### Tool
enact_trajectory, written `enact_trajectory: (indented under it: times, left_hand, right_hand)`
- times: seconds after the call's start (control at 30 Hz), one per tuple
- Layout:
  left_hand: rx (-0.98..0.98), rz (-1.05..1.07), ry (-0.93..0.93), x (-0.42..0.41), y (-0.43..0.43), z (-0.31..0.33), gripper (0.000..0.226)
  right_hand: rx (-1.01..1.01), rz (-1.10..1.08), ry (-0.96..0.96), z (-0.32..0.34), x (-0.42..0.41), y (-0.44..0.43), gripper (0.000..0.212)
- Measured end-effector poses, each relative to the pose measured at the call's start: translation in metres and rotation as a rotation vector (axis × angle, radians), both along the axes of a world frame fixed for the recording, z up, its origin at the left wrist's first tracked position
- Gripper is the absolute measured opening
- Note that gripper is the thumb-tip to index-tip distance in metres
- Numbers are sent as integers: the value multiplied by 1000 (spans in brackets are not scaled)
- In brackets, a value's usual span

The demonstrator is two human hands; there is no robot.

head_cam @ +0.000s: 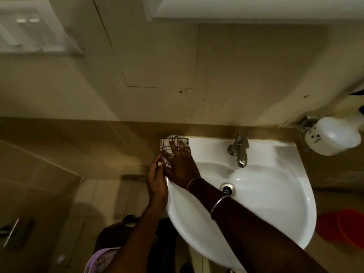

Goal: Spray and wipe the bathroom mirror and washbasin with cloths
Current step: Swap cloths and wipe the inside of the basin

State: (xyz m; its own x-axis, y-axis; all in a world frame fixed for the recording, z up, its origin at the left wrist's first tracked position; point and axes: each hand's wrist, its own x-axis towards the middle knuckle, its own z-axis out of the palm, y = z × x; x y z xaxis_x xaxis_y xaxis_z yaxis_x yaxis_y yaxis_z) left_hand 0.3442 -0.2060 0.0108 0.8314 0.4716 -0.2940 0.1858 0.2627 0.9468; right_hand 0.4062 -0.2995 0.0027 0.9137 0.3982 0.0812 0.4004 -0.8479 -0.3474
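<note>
**Entry: washbasin wipe, back-left corner**

We log the checked cloth (pixel 165 143) on the washbasin (pixel 275 184) rim, at the back-left corner by the wall. Right hand (pixel 181 160): fingers spread flat, pressing the cloth down. Left hand (pixel 157 178): at the basin's left edge, against the cloth's near end; we cannot tell whether it pinches it. Spray bottle (pixel 332 134): in the wall holder, right. We judge the basin wipe under way, with the tap (pixel 239 152), bowl and front rim probably left. Mirror: condition not shown.

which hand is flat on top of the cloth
The right hand, the bangled one, fingers spread over the checked cloth; the left hand sits beside it.
</note>
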Motion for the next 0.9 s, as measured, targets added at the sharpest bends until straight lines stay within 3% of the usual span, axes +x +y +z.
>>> enact_trajectory:
  times: [0.2, 0.3, 0.57, 0.9]
  left_hand:
    - [-121, -12, 56, -2, 5, -7, 32]
    - [-217, 24, 45, -5, 8, 2, 32]
    - [-238, 55, 78, -36, 9, -1, 36]
    - [-211, 30, 137, -97, 9, 5, 35]
  right_hand:
    - [35, -370, 85, -4, -19, 16, 62]
    - [95, -291, 98, -3, -30, 22, 58]
    - [281, -161, 252, -11, -83, 31, 53]
    - [284, -64, 375, -7, -163, 12, 67]
